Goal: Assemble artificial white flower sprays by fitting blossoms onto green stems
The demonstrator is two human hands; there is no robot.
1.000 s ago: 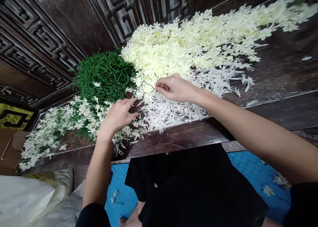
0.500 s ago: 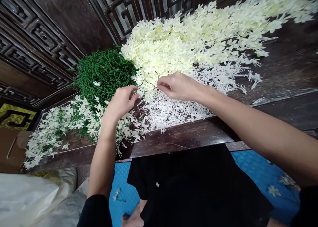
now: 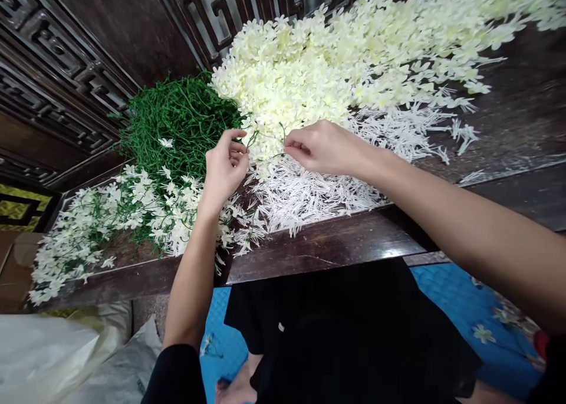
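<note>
My right hand [image 3: 316, 147] pinches a thin, branching green plastic flower stem [image 3: 283, 134] between thumb and fingertips. Its branches reach left over the pale petals. Curled, with thumb and fingertips close together, my left hand [image 3: 227, 165] meets a branch of the same stem; whether a small part is also in those fingertips is hidden. Below the hands lies a heap of thin white stamen pieces [image 3: 305, 197]. Behind them spreads a large pile of cream artificial flower heads [image 3: 309, 79]. To the left of it sits a mound of green stems [image 3: 172, 121].
White flowers on green stems [image 3: 88, 227] lie along the left of the dark wooden bench [image 3: 318, 248]. A carved wooden lattice [image 3: 79, 56] stands behind. White sacks [image 3: 48, 351] are at lower left, and a blue mat [image 3: 460, 298] covers the floor.
My left hand has risen from the flowers and moved right, up to the stem's branches. My right hand keeps its pinch on the stem, nearly still. The view has shifted slightly.
</note>
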